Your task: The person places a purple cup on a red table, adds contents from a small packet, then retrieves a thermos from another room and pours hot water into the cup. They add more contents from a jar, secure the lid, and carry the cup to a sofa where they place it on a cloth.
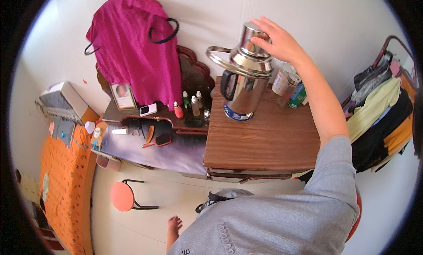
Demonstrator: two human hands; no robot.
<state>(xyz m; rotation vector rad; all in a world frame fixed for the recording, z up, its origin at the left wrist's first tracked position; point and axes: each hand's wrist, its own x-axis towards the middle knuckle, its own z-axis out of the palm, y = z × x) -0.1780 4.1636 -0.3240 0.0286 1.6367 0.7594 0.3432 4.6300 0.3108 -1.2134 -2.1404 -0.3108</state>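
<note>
A shiny stainless-steel thermos flask [246,91] stands upright on a brown wood-grain cabinet top [264,136]. It has a black side handle [228,84], a metal carrying ring and a blue printed band at its foot. My right hand [276,40] is at the metal cup lid [249,36] on top, with the thumb on the near side and the fingers reaching over the far side. The lid sits on the flask's neck. My left hand [174,223] hangs low beside my body over the floor, its fingers loosely apart and holding nothing.
Jars [283,78] and a green container [297,96] stand right behind the flask. Left is a dressing table with small bottles [195,104], a hairbrush [162,140], a framed photo [123,96] and a magenta cloth [135,50]. An orange stool [122,196] and hanging clothes [380,116] flank me.
</note>
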